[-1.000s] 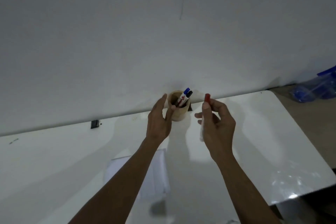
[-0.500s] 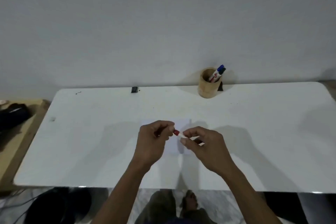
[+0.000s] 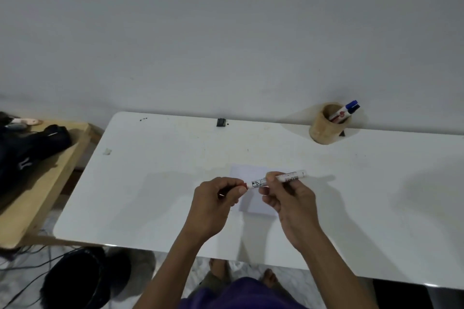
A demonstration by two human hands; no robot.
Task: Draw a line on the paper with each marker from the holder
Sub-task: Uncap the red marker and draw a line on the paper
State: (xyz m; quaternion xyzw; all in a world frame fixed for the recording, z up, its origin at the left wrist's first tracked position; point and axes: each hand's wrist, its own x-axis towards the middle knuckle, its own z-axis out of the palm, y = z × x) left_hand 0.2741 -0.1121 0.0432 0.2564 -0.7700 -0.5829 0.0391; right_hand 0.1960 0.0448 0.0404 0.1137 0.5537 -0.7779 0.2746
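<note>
Marker (image 3: 276, 179) barrel now drawn out rightward versus half a second ago. Right hand (image 3: 288, 198) pinches barrel; left hand (image 3: 216, 200) pinches red cap (image 3: 243, 185), above paper (image 3: 253, 193). Holder (image 3: 326, 124) at surface's (image 3: 150, 183) far edge.

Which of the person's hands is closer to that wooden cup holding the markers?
The right hand. It is nearer the cup, which stands at the table's far right edge; the left hand is farther left. Both hold one marker over the paper.
</note>
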